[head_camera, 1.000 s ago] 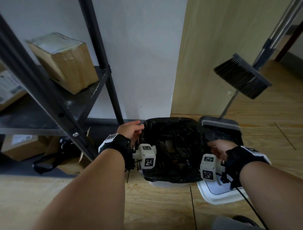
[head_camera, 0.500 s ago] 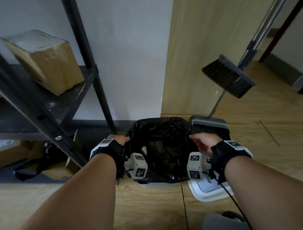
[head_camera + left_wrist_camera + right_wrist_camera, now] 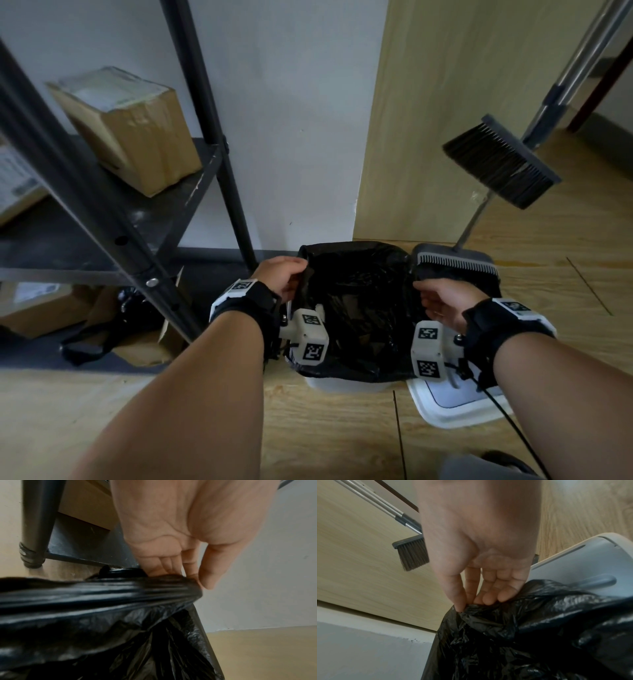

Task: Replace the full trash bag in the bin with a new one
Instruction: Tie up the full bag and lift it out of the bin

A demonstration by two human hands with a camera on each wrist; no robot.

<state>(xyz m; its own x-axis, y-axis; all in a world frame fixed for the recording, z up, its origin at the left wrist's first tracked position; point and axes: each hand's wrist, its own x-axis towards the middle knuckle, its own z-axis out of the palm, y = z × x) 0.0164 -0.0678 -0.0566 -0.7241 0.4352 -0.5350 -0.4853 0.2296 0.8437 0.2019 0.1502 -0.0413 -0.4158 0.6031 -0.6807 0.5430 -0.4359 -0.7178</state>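
Note:
A black trash bag [image 3: 359, 308] lines a white bin [image 3: 342, 385] on the wood floor by the wall. My left hand [image 3: 286, 279] grips the bag's rolled left edge [image 3: 102, 592], fingers [image 3: 164, 565] curled over it and thumb beside it. My right hand [image 3: 442, 299] pinches the bag's right edge [image 3: 471, 608] between thumb and fingertips [image 3: 489, 599]. Both edges look lifted off the bin's rim. What is inside the bag is too dark to make out.
A grey dustpan [image 3: 455, 265] stands right of the bin, with a broom [image 3: 500, 171] hanging above it. The white bin lid [image 3: 455, 407] lies on the floor at the right. A black metal shelf [image 3: 102, 219] with cardboard boxes [image 3: 130, 130] stands at the left.
My right hand has come up from the bin's right side to the bag's far right edge and taken hold. My left hand has closed on the left edge.

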